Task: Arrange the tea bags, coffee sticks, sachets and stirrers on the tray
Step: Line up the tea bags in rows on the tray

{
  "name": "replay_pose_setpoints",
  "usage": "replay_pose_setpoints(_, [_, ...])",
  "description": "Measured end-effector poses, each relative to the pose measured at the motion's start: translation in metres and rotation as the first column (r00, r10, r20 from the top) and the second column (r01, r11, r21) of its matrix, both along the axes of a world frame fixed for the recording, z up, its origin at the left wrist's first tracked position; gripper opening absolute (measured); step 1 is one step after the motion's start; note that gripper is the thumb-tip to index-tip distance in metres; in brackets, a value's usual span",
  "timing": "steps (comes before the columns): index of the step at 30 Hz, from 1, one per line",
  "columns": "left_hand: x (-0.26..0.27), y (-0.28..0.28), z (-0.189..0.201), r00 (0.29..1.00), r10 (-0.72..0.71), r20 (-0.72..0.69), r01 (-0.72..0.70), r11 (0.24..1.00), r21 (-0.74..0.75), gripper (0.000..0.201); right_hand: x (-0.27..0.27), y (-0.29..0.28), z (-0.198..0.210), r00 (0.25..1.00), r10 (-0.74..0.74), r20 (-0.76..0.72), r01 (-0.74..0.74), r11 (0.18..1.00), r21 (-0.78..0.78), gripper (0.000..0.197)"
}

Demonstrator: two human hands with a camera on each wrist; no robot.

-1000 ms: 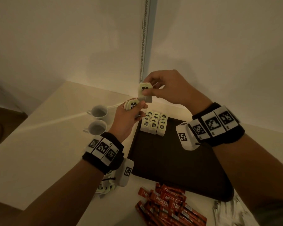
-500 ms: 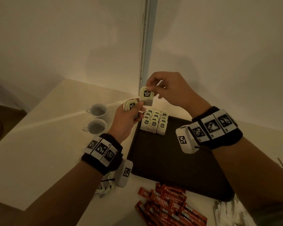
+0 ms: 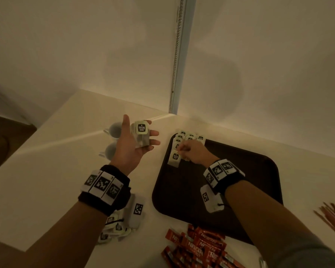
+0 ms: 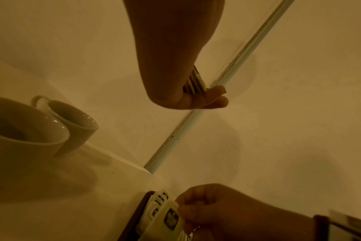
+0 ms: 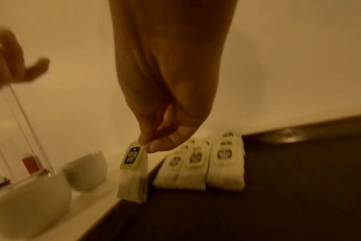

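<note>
My right hand (image 3: 190,151) pinches one tea bag (image 3: 174,158) by its tag between thumb and fingertips; the bag hangs at the tray's (image 3: 240,171) far-left edge, its lower end at or just over the rim. The wrist view is blurred, so I can't say whether it touches down. Just right of it, the rows of laid tea bags (image 3: 188,137) fill the tray's far-left corner, packed against each other.

My left hand (image 3: 132,144) is palm up, fingers straight, with a small stack of tea bags (image 3: 141,136) resting on it, raised over the counter left of the tray. Two white cups (image 3: 112,140) stand beneath and beyond it, near the wall.

The dark tray is bare from the tea-bag rows to its near and right edges.

Off the tray: red coffee sticks (image 3: 197,246) heaped at the near edge, loose tea bags (image 3: 114,227) under my left wrist, stirrers (image 3: 331,217) at far right.
</note>
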State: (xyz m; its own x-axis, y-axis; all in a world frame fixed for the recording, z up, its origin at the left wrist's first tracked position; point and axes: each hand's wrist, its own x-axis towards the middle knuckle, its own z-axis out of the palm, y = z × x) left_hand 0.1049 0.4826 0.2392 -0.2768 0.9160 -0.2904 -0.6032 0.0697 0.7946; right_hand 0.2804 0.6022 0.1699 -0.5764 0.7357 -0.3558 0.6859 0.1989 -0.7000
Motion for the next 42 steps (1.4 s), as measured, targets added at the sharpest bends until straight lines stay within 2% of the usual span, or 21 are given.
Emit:
replay_pose_setpoints(6, [-0.002,0.004,-0.006,1.000,0.003,-0.014,-0.004,0.999,-0.034,0.073,-0.013,0.014,-0.034,0.996,-0.077,0.049,0.071,0.991,0.114,0.016])
replay_pose_setpoints(13, [-0.003,0.007,-0.008,0.999,0.019,-0.031,-0.021,0.998,-0.060,0.077,-0.024,0.025,-0.047,0.984,-0.149,0.098,0.128,0.973,0.192,0.012])
replay_pose_setpoints(15, [-0.001,0.007,-0.008,0.999,0.019,-0.041,-0.022,0.997,-0.069,0.077,-0.027,0.025,-0.043,0.983,-0.172,0.059,0.155,0.963,0.222,0.010])
replay_pose_setpoints(17, [0.000,0.008,-0.009,0.999,0.014,-0.046,-0.018,0.997,-0.075,0.078,-0.035,0.022,-0.025,0.974,-0.206,-0.096,0.223,0.951,0.216,0.015])
replay_pose_setpoints(19, [0.003,0.009,-0.008,0.999,0.007,-0.050,-0.010,0.997,-0.076,0.078,-0.044,0.015,0.010,0.935,-0.198,-0.295,0.253,0.954,0.161,0.021])
replay_pose_setpoints(21, [0.008,0.011,-0.007,0.998,0.000,-0.060,-0.004,0.998,-0.070,0.078,-0.050,0.005,0.050,0.891,-0.077,-0.448,0.161,0.975,0.151,0.019])
replay_pose_setpoints(22, [0.011,0.013,-0.005,0.998,-0.004,-0.064,0.000,0.998,-0.064,0.078,-0.051,0.000,0.067,0.881,0.005,-0.472,0.087,0.981,0.174,0.016])
replay_pose_setpoints(24, [0.016,0.015,0.000,0.997,-0.022,-0.068,0.019,0.999,-0.043,0.078,-0.050,-0.008,0.090,0.886,0.132,-0.445,-0.026,0.971,0.236,0.010])
replay_pose_setpoints(27, [0.020,0.016,0.007,0.992,-0.074,-0.100,0.071,0.997,-0.033,0.072,-0.044,-0.008,0.103,0.891,0.162,-0.423,-0.033,0.955,0.295,0.008])
replay_pose_setpoints(30, [0.025,0.011,0.012,0.961,-0.100,-0.258,0.097,0.995,-0.022,0.047,-0.036,-0.004,0.118,0.891,0.130,-0.435,0.019,0.947,0.322,0.006])
replay_pose_setpoints(32, [0.029,0.007,0.014,0.943,-0.058,-0.329,0.072,0.997,0.033,0.030,-0.030,-0.003,0.133,0.880,0.159,-0.448,0.034,0.919,0.393,0.007])
replay_pose_setpoints(36, [0.035,0.005,0.021,0.960,0.040,-0.277,-0.015,0.995,0.094,0.002,-0.022,-0.012,0.167,0.890,0.276,-0.363,-0.023,0.823,0.568,0.007])
replay_pose_setpoints(42, [0.042,0.004,0.034,0.967,0.059,-0.246,-0.019,0.986,0.163,0.017,-0.017,-0.027,0.200,0.897,0.326,-0.298,-0.061,0.760,0.647,0.008])
